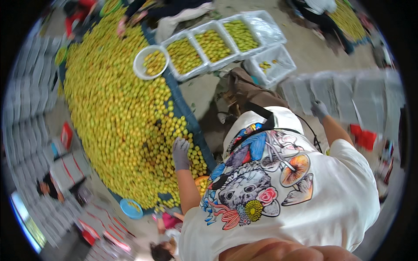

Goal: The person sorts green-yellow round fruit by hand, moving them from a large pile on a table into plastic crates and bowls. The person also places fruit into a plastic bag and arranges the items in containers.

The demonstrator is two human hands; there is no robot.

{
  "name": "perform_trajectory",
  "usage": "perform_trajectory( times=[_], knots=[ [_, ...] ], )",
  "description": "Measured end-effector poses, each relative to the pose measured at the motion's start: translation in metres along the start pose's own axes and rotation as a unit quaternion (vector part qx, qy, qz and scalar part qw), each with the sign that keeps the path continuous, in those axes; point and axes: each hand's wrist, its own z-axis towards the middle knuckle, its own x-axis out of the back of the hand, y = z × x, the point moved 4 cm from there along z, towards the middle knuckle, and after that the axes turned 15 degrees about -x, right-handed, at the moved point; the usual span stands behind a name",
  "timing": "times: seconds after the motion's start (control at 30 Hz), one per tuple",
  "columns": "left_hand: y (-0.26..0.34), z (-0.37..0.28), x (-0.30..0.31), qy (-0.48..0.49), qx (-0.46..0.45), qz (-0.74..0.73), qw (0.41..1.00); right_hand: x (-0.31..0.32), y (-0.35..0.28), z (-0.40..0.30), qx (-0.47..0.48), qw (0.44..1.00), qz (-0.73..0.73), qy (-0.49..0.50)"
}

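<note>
My left hand (181, 151), in a grey glove, rests with fingers bent at the near edge of a broad heap of small round green-yellow fruits (120, 114). Whether it grips any fruit cannot be made out. Out to the right, my right hand (319, 109), also gloved in grey, hangs beside a row of grey crates (336, 91); its fingers look partly curled and nothing plainly shows in them. A lined crate (272, 67) with a few fruits stands in front of my legs. Beside my left forearm, an orange basin (200, 182) of fruits is partly hidden.
Lined crates of fruit (214, 45) stand in a row ahead, beside a white basin (151, 62). A dark blue sheet (187, 107) edges the heap. People work around it, one reaching in with a hand (121, 27). A blue basin (131, 208) lies at the far left edge.
</note>
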Motion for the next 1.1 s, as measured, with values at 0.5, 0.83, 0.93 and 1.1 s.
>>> perform_trajectory(
  times=[0.5,0.83,0.93,1.1],
  knots=[
    [0.009,0.102,-0.192,-0.169,0.098,0.141,0.971,0.39,-0.089,-0.207,0.28,0.628,0.659,0.306],
    [0.046,0.137,-0.219,-0.119,0.097,0.167,0.974,0.508,-0.167,-0.217,0.28,0.667,0.632,0.278],
    [0.051,0.146,-0.207,-0.097,0.111,0.173,0.974,0.527,-0.186,-0.212,0.281,0.675,0.623,0.279],
    [0.053,0.156,-0.211,-0.089,0.122,0.209,0.966,0.533,-0.205,-0.201,0.276,0.673,0.628,0.276]
  ],
)
